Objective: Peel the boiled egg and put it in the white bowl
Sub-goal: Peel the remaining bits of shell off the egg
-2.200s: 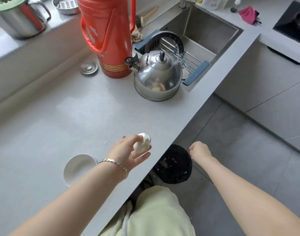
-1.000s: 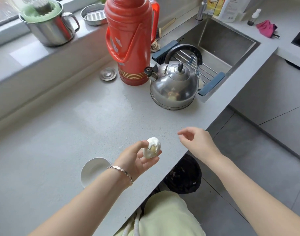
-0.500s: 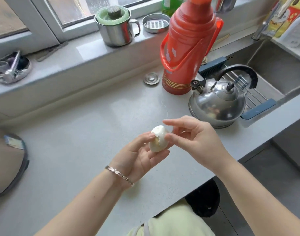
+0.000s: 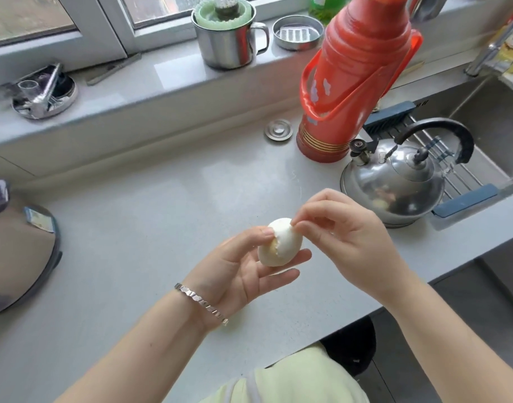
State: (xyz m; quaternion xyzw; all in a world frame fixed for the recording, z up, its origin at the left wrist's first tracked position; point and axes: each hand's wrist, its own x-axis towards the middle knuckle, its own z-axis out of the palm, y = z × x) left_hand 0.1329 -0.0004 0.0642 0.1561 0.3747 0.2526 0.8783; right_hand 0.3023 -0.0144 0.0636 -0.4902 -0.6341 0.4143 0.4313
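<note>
Head view: above the grey bench (image 4: 133,228), the left hand (image 4: 243,269) cradles the boiled egg (image 4: 281,244), thumb pressed on its left side and fingers curled beneath, a silver bracelet (image 4: 201,303) on the wrist. The right hand (image 4: 345,239) pinches at the egg's upper right with thumb and forefinger. Far right stand a steel kettle (image 4: 395,184) and, just behind it, a red thermos (image 4: 351,82).
</note>
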